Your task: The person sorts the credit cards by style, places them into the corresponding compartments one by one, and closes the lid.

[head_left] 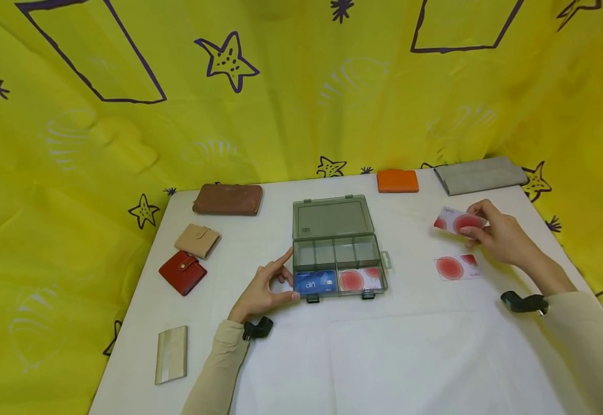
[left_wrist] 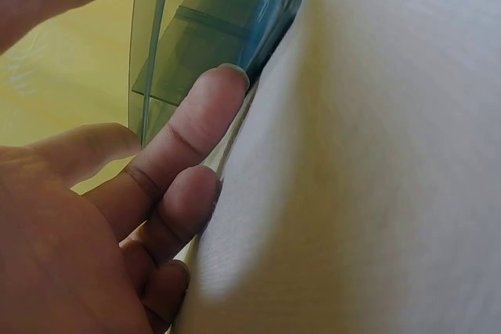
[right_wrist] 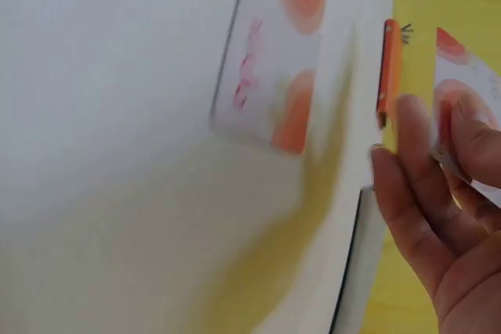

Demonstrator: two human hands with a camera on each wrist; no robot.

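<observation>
My right hand (head_left: 503, 233) pinches a white card with red circles (head_left: 455, 221) between thumb and fingers, raised over the table. Below it, a second red-circle card (head_left: 458, 268) lies flat on the cloth; the right wrist view shows this lying card (right_wrist: 270, 60) and the held card (right_wrist: 462, 87). A smoky grey-green plastic box (head_left: 334, 215) stands with its lid tipped back. A blue VIP card (head_left: 314, 282) fills its front left compartment, another red-circle card (head_left: 359, 280) the front right one. My left hand (head_left: 262, 291) touches the box's left side, thumb by the front corner, fingers spread along the wall.
At the left are a brown wallet (head_left: 228, 200), a beige wallet (head_left: 197, 240), a red wallet (head_left: 182, 272) and a pale striped card holder (head_left: 171, 355). An orange wallet (head_left: 397, 181) and a long grey wallet (head_left: 481, 176) lie at the back right, before a yellow curtain (head_left: 280, 132).
</observation>
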